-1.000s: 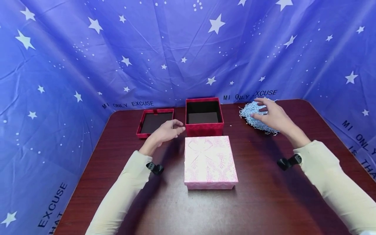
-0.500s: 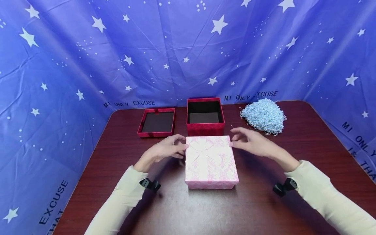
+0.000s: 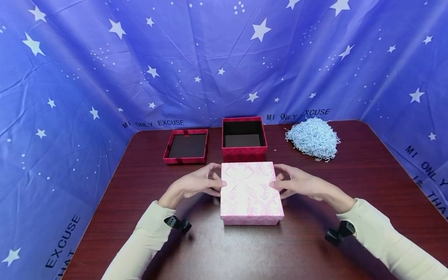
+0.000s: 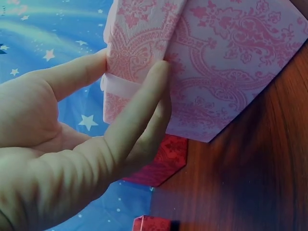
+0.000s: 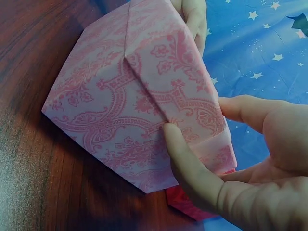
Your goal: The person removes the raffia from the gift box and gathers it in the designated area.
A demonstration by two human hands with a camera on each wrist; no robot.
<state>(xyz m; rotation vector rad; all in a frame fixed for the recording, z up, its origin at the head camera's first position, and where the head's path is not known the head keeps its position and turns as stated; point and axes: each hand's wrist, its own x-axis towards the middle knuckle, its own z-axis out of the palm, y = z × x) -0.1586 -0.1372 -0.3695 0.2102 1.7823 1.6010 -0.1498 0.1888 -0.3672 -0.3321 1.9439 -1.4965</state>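
A pink patterned gift box (image 3: pixel 251 221) stands on the table, its lid (image 3: pixel 248 198) on top. A pale ribbon bow (image 3: pixel 239 175) decorates the lid's far part. On the left side, my left hand (image 3: pixel 192 182) grips the lid, thumb over the top edge. My right hand (image 3: pixel 304 183) holds the opposite side the same way. In the left wrist view, a fingertip (image 4: pixel 161 72) sits at the seam between lid and box wall (image 4: pixel 231 62). The right wrist view likewise has a fingertip (image 5: pixel 172 129) at the lid's lower edge, close against the box wall (image 5: pixel 110 115).
Right behind the pink box stands a lidless red box (image 3: pixel 244 154) with a dark interior. Its upturned red lid (image 3: pixel 185 160) lies at the back left. A heap of light-blue paper shreds (image 3: pixel 315 138) is at the back right. A blue starry curtain (image 3: pixel 196 58) surrounds the table (image 3: pixel 140 155).
My right hand has come from the paper shreds to the pink box's right side. My left hand has moved nearer from beside the red box. Both now hold the lid.
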